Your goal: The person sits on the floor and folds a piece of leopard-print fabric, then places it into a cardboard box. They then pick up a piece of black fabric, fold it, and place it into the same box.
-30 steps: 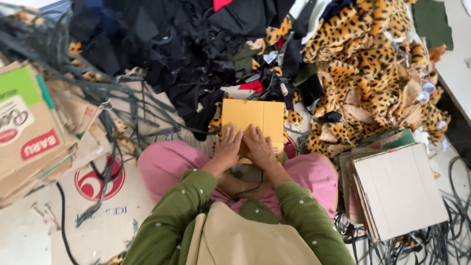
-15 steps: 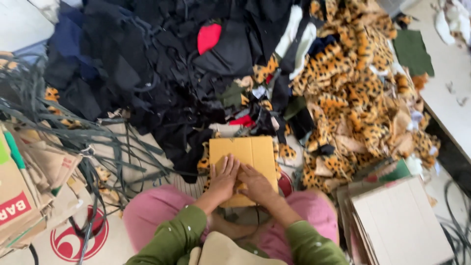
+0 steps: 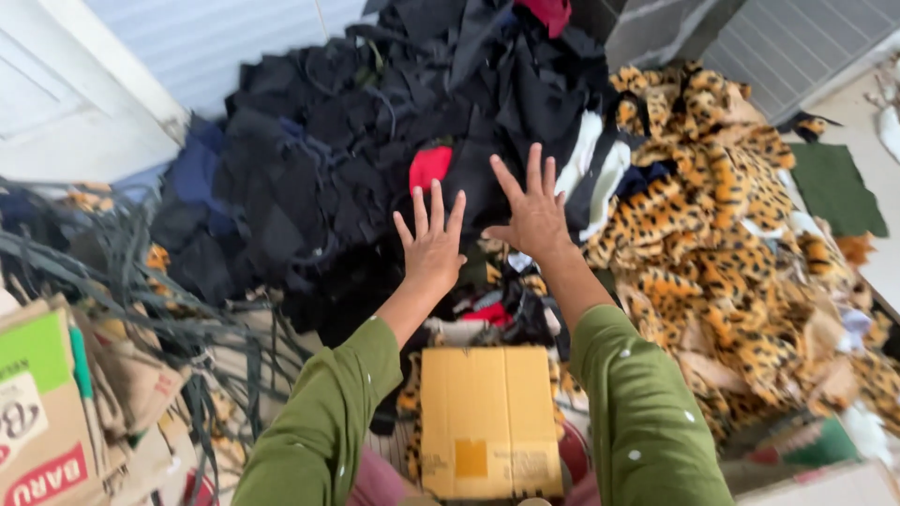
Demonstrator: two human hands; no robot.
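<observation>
My left hand (image 3: 432, 240) and my right hand (image 3: 532, 208) are stretched out forward with fingers spread, holding nothing. Both hover over a big heap of black fabric scraps (image 3: 356, 159), close to a red scrap (image 3: 429, 167). A flat piece of brown cardboard (image 3: 487, 420) lies below my arms, between my green sleeves, untouched by either hand. To the right of my right hand spreads a pile of leopard-print fabric (image 3: 731, 244).
Folded cardboard boxes (image 3: 47, 412) are stacked at the lower left, beside a tangle of dark straps (image 3: 122, 281). A green cloth piece (image 3: 834, 187) lies at the far right. A white door (image 3: 75, 94) and wall stand behind the heap.
Both hands have lifted off the cardboard piece and reached forward over the black fabric heap with fingers spread. The view has tilted upward, showing the door and wall.
</observation>
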